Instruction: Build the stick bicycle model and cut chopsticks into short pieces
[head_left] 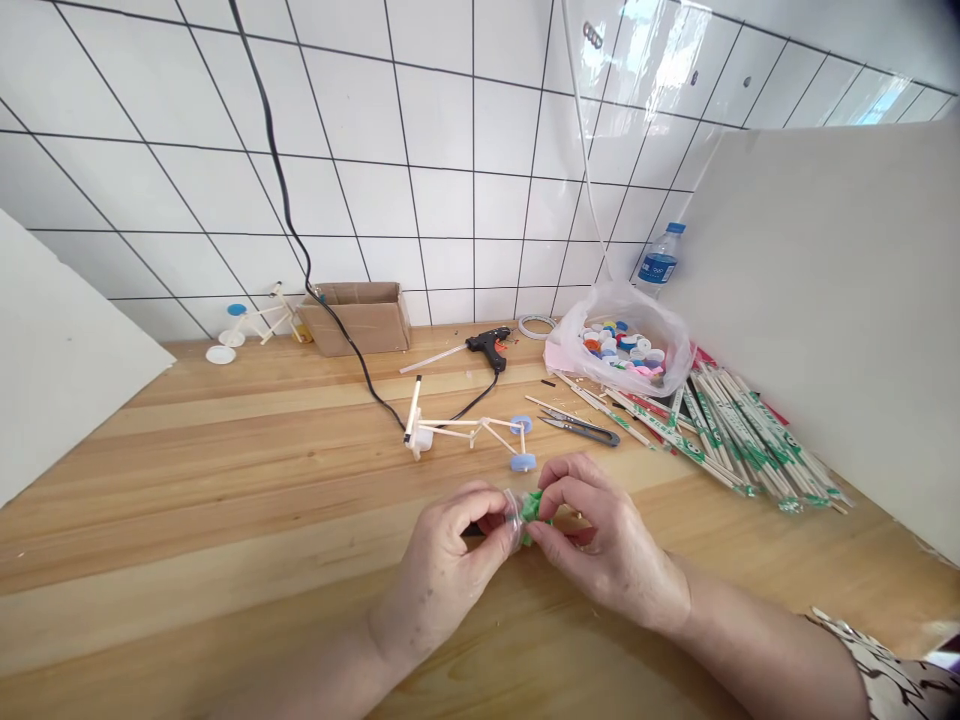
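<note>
My left hand (442,570) pinches a small clear plastic piece (513,518) above the wooden tabletop (225,470). My right hand (607,545) grips a small green piece (532,507) pressed against that clear plastic. Just beyond my hands lies a small frame of wooden sticks (465,430), with a blue bottle-cap wheel (523,462) at one end. Near it are black-handled thread snips (581,427). The hands touch neither the frame nor the snips.
A hot glue gun (487,347) and its black cable (330,290) lie at the back. A plastic bag of bottle caps (619,345) and wrapped chopsticks (750,440) are to the right. A cardboard box (364,318) and a similar stick model (262,318) stand back left.
</note>
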